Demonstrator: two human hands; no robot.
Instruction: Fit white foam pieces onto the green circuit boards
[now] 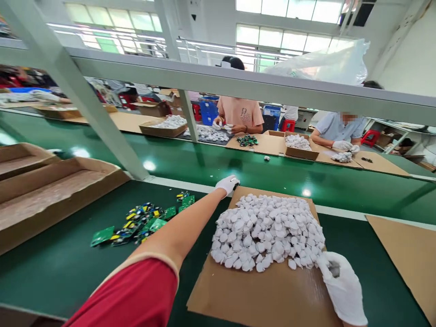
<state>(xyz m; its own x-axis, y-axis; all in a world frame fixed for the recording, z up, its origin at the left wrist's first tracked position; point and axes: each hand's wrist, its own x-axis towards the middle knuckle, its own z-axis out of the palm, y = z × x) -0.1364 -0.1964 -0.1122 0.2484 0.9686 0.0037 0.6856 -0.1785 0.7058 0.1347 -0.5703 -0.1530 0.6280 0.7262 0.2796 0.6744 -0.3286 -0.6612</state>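
A large heap of small white pieces (269, 231) lies on a flat brown cardboard sheet (262, 295) on the dark green bench. My left hand (227, 184), in a white glove, is stretched out to the sheet's far left corner; its fingertips are dark and too small to read. At the right edge of the sheet is my right hand (343, 284), also gloved in white, its fingers curled beside the heap; whether they pinch the cardboard is hidden. Left of my left forearm lies a pile of green circuit boards (146, 222) with yellow and black parts.
Brown cardboard trays (61, 190) stand at the left. Another cardboard sheet (408, 254) lies at the right. A grey metal frame (102, 100) crosses above the bench. Beyond the green belt (204, 163), two people handle white pieces with gloved hands.
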